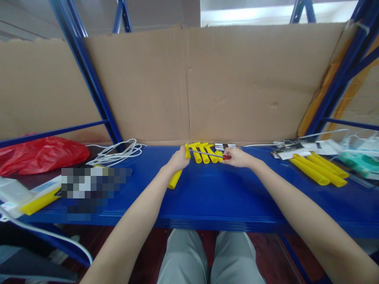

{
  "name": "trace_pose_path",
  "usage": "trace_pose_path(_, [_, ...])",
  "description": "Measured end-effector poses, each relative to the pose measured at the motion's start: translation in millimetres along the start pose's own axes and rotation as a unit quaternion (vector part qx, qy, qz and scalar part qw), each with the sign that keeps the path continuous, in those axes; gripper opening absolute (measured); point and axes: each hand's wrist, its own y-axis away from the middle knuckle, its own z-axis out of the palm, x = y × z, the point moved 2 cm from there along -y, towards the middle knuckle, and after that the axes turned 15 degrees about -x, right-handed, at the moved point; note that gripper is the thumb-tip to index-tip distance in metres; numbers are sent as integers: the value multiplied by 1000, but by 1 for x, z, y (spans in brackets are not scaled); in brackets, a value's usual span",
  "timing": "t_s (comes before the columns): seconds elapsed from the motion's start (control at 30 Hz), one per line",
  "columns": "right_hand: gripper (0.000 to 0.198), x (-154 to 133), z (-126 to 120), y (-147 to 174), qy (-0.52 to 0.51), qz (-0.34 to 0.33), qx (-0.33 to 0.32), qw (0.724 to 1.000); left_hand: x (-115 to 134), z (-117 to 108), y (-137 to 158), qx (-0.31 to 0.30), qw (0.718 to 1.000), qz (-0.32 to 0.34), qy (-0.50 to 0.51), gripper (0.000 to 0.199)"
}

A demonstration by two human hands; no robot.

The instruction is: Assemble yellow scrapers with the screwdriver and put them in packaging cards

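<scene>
My left hand is closed around a yellow tube-handled piece, whose round lower end sticks out below the fist and whose head shows above it. In my right hand is a screwdriver with a red handle and a thin metal shaft. The shaft points left, and its tip meets the head of the yellow piece. Behind the shaft, several similar yellow pieces lie side by side on the blue shelf top. Small white-and-black strips lie beyond my right hand.
On the right lie several yellow tubes, flat packets and a green-and-white pack. To the left are a coiled white cable, a red plastic bag and another yellow tube. A cardboard panel stands behind, between blue posts.
</scene>
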Motion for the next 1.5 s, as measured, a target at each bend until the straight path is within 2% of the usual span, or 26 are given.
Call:
trace_pose_path(0.13, [17,0,3,-1,-52,-8,-26,998,-3,2,-5,24,1000,-1,-1,32])
trace_pose_path(0.27, [18,4,8,-1,-124,11,-69,990,-6,3,-9,34,999,2,23,31])
trace_pose_path(0.4, [19,6,7,0,-147,15,-66,987,-7,3,-10,43,998,-7,39,32])
trace_pose_path(0.7, [20,-2,3,3,-120,-25,-41,992,-7,4,-11,32,997,3,66,31])
trace_pose_path(1.03, [18,-2,2,4,-101,-22,-35,994,-9,5,-14,25,994,-1,103,32])
trace_pose_path(1.3, [18,0,2,2,-84,-34,-31,995,-9,5,-14,27,996,2,86,31])
trace_pose_path(1.5, [16,-2,-2,2,7,-8,-4,1000,-8,4,-9,25,999,19,35,34])
